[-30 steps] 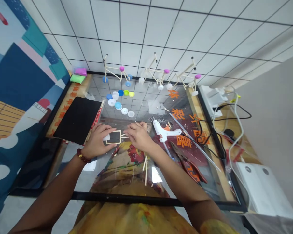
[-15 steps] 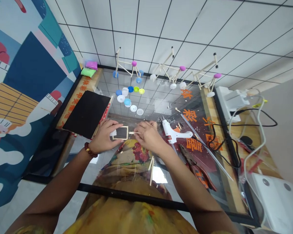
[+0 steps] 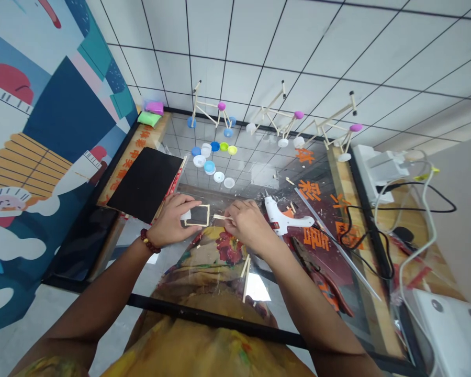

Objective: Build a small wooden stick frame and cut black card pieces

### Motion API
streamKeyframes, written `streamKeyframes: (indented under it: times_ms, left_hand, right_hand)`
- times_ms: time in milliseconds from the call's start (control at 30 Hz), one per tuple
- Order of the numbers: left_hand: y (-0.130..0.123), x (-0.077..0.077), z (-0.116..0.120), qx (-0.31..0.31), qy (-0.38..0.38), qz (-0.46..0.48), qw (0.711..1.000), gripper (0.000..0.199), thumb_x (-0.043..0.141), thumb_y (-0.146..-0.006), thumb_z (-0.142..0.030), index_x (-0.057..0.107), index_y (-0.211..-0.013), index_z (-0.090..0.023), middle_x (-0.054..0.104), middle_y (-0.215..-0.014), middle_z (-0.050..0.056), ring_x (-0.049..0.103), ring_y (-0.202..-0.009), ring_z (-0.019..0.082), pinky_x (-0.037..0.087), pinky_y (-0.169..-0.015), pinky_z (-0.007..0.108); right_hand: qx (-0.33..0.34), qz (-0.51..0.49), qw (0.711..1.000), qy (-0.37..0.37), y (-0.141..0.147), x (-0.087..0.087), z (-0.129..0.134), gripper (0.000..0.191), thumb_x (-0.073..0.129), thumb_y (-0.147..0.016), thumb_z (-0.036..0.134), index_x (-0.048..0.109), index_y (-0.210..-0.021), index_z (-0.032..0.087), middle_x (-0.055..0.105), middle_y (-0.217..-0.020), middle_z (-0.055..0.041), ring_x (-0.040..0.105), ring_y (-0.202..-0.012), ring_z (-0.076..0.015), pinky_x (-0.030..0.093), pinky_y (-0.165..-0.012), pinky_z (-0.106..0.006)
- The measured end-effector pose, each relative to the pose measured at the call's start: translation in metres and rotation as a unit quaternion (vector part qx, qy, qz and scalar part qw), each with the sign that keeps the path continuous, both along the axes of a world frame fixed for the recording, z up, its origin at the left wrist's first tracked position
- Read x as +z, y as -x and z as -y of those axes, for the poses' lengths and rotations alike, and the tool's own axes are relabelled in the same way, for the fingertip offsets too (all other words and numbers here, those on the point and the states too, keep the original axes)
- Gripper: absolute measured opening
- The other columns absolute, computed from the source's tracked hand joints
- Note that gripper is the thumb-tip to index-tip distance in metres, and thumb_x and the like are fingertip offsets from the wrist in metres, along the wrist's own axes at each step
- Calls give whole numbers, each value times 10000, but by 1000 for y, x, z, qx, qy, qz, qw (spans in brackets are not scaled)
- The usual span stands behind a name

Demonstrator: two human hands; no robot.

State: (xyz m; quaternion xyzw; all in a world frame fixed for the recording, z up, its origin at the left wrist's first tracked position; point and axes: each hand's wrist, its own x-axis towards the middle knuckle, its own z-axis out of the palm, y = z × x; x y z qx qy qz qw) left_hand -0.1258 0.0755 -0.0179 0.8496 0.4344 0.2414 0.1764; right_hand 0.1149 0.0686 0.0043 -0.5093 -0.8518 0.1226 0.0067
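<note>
My left hand has its thumb and fingers closed on the near and far sides of a small rectangular frame of wooden sticks on the glass tabletop. A small white piece shows between that hand and the frame. Just right of the frame, my right hand pinches a short wooden stick, whose tip points left, a little apart from the frame. A white hot glue gun lies beside my right hand. Loose wooden sticks rest on the glass nearer to me.
Black sheets lie at left. Coloured bottle caps and stick models with cap wheels stand farther back. Pliers, a clear glue stick, a power strip and cables lie at right.
My right hand has drawn slightly right with the stick, widening the gap to the frame. My left hand keeps its hold. The whole view has shifted a little.
</note>
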Motion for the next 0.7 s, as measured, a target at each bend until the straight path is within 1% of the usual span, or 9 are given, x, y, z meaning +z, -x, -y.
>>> streamKeyframes:
  times_ms: [133,300,433,567,633,700]
  left_hand:
    - [-1,0,1,0,-3,-3,1000,498,737,-719,-351,621,-1184,-211,618,-1101,87,574,-1037,256,411,-1006,451]
    - [-2,0,1,-2,-10,-17,1000,498,739,-713,-350,630,-1173,-196,625,-1091,87,571,-1028,255,388,-1022,462]
    - [-1,0,2,-4,-10,-14,1000,499,736,-714,-351,630,-1176,-195,625,-1094,89,567,-1033,255,383,-1029,462]
    - [-1,0,2,-3,-11,-12,1000,498,736,-714,-352,631,-1177,-202,628,-1096,88,571,-1032,252,376,-1038,461]
    - [0,-1,2,-5,-13,-11,1000,499,734,-718,-348,629,-1180,-193,628,-1101,92,572,-1038,250,371,-1044,458]
    - [0,-2,2,-6,-13,-12,1000,499,728,-724,-353,625,-1187,-197,628,-1110,93,571,-1054,252,361,-1056,463]
  right_hand:
    - [19,17,1000,-8,2,-1,2,120,561,-861,175,658,-929,158,654,-943,-110,595,-909,-248,366,-827,-361]
    - [2,43,999,-21,8,-2,6,120,556,-835,158,645,-911,131,668,-922,-129,617,-874,-273,378,-786,-374]
    - [-16,29,999,4,9,-1,7,139,520,-859,134,642,-924,151,691,-915,-110,640,-853,-250,390,-761,-351]
    - [-35,13,999,38,7,2,6,102,560,-846,157,651,-891,165,690,-928,-106,640,-887,-241,402,-778,-328]
    - [-34,-10,998,42,4,3,4,98,568,-843,156,652,-891,169,684,-943,-101,634,-912,-233,406,-797,-318]
    - [-42,-47,997,44,0,3,2,121,548,-852,135,643,-915,174,683,-943,-85,633,-894,-213,413,-791,-302]
